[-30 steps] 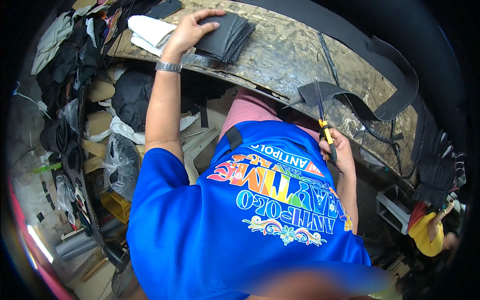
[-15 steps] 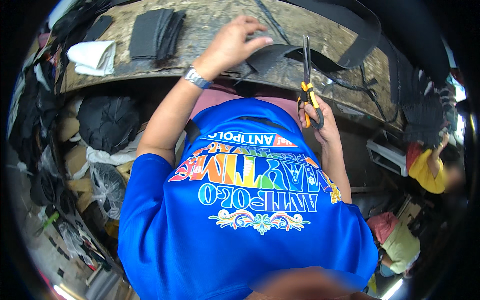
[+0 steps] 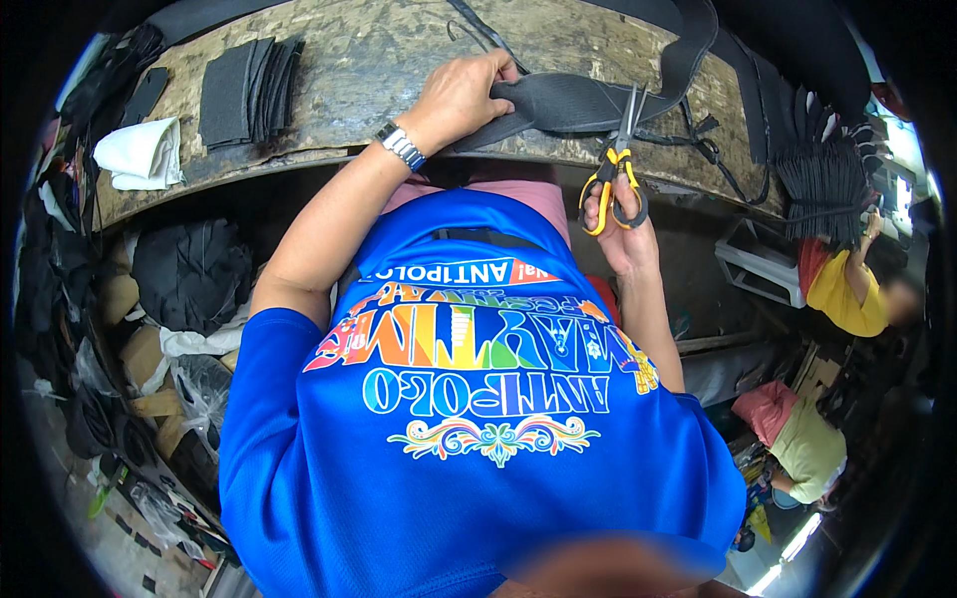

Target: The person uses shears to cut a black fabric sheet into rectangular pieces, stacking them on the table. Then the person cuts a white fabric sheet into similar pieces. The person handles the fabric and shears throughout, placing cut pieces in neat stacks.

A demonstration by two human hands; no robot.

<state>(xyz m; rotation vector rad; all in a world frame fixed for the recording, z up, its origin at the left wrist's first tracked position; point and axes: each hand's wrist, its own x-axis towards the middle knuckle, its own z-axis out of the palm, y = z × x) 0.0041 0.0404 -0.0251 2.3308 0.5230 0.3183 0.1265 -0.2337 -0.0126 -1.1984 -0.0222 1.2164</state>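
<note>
My left hand [image 3: 462,97], with a metal watch on the wrist, grips the end of a wide black strap [image 3: 568,102] that lies on the worn wooden workbench [image 3: 379,70]. My right hand [image 3: 616,224] holds yellow-handled scissors [image 3: 616,164] upright, the blades pointing up at the strap's lower edge. The blades look closed or nearly closed. The strap runs right and loops up toward the bench's far side. My blue printed shirt fills the lower middle of the view.
A stack of cut black pieces [image 3: 244,92] and a folded white cloth [image 3: 142,154] lie on the bench's left part. Black bags and scraps pile on the floor at the left [image 3: 189,274]. More black strips hang at the right [image 3: 822,174], where two other people [image 3: 847,289] sit.
My left hand left the stack of black pieces, moved right and took hold of the strap. My right hand brought the scissors up to the strap's edge.
</note>
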